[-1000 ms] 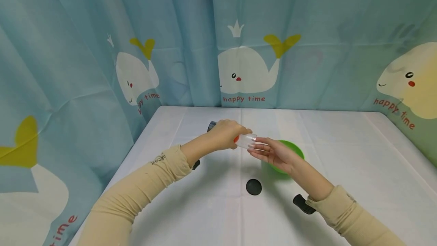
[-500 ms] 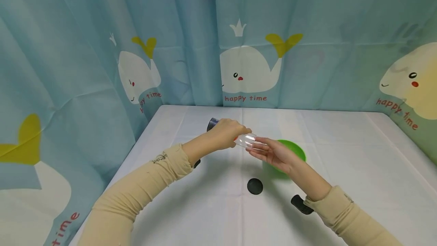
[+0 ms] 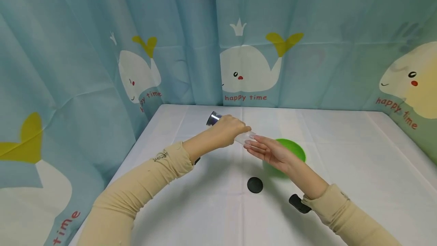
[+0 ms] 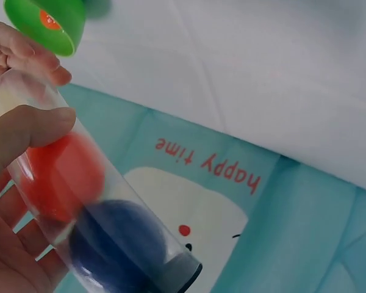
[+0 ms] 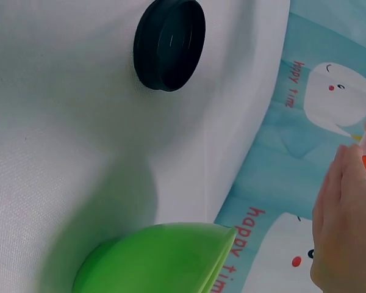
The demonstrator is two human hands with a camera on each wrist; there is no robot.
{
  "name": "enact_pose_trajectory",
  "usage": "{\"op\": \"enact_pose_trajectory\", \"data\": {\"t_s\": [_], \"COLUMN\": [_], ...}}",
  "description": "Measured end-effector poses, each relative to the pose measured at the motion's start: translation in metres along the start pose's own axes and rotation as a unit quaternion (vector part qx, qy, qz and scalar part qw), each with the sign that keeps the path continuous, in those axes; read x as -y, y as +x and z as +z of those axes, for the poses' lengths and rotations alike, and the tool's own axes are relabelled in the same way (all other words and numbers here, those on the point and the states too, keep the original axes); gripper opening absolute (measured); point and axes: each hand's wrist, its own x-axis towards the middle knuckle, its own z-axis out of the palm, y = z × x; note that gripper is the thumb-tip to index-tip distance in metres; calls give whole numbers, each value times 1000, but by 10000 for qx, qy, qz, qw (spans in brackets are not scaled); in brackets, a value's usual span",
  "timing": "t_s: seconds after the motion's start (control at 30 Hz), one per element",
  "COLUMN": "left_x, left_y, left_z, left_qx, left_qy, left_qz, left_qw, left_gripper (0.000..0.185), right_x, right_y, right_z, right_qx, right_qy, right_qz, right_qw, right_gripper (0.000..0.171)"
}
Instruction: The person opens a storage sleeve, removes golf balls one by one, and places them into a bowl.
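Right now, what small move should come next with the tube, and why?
Probably tip the clear tube a little further so the red ball slides into the right hand. The left hand grips the tube with its open end at the right hand's straight fingers, above the green bowl, with the blue ball behind.

We note a clear, glossy plastic tube (image 4: 79, 201) with a shiny metallic end cap (image 3: 213, 118). The green bowl (image 5: 158, 259) is smooth plastic with a slight sheen, and the black lid (image 5: 169, 44) is matt. The surface (image 3: 341, 170) carries a white, matt, finely textured cloth; the curtain (image 3: 102, 29) is a thin printed fabric.
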Motion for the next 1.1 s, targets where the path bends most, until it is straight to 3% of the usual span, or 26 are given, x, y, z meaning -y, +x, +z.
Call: {"op": "enact_pose_trajectory", "data": {"t_s": [0.13, 0.57, 0.8, 1.1], "left_x": [0, 5, 8, 14], "left_y": [-1, -2, -6, -13], "left_z": [-1, 2, 8, 16], "left_qx": [-84, -161, -360, -485], "left_qy": [111, -539, -1251, -1785], "left_qz": [37, -72, -163, -525], "left_qw": [9999, 9984, 9914, 9813], "left_gripper": [55, 49, 48, 55], "right_x": [0, 2, 4, 8], "right_y": [1, 1, -4, -4], "right_z": [0, 2, 1, 4], "right_qx": [28, -70, -103, -107], "right_qy": [43, 368, 350, 172], "right_qz": [-18, 12, 20, -129], "right_qw": [10000, 9993, 9993, 9997], "right_gripper": [54, 59, 54, 68]}}
